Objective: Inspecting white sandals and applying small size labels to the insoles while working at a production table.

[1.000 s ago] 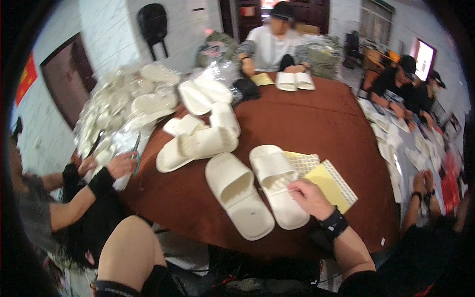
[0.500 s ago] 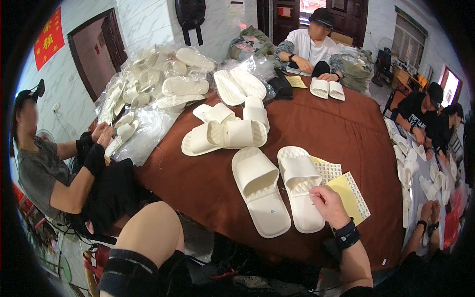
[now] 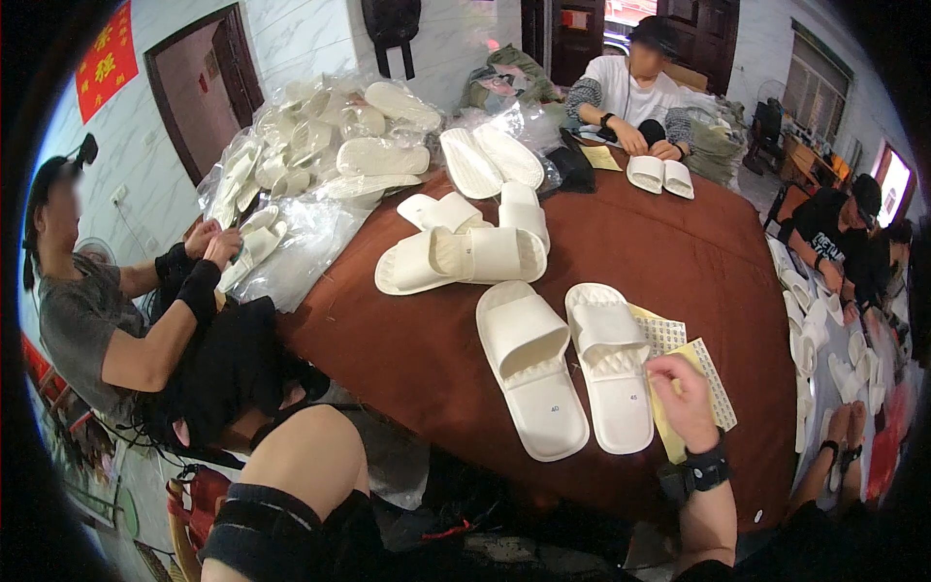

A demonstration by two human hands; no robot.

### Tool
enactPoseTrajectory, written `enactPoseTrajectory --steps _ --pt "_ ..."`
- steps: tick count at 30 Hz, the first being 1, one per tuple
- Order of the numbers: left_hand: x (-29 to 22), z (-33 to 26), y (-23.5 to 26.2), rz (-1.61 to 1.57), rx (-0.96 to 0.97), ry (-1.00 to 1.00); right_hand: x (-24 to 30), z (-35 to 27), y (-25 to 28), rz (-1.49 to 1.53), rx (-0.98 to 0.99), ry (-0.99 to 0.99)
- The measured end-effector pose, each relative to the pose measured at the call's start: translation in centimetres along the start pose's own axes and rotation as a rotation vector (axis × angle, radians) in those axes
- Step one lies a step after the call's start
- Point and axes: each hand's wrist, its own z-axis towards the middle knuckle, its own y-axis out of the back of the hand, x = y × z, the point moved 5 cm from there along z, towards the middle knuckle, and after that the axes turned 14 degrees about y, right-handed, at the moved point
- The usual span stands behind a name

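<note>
The right hand (image 3: pixel 685 400) pinches the yellow sticker sheet (image 3: pixel 690 407) lying on the counter (image 3: pixel 679 262) just beside the right slipper (image 3: pixel 611 364), seemingly keeping labels within reach, while the left hand is out of view.

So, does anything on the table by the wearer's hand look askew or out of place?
Nothing looks damaged or spilled. The pair of cream slippers lies sole-down, side by side. The right hand rests on yellow sticker sheets that are fanned unevenly, one tucked under the right slipper. The left hand is out of view.
</note>
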Motion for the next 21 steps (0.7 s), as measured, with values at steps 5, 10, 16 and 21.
enactPoseTrajectory --steps 5,10,16,21 --pt "-2.9 0.0 -1.8 0.013 -0.017 0.094 9.6 1.7 3.4 0.004 -0.046 0.181" --pt "-7.6 -3.8 -5.6 -0.024 -0.041 0.047 21.1 10.2 0.6 0.124 0.296 0.633" --pt "-12.2 -8.3 -10.6 -0.117 -0.116 -0.015 25.6 22.3 -8.3 0.263 0.495 0.904" --pt "-13.2 -9.4 -10.2 -0.179 -0.111 -0.004 26.4 21.0 -7.2 0.430 0.590 1.194"
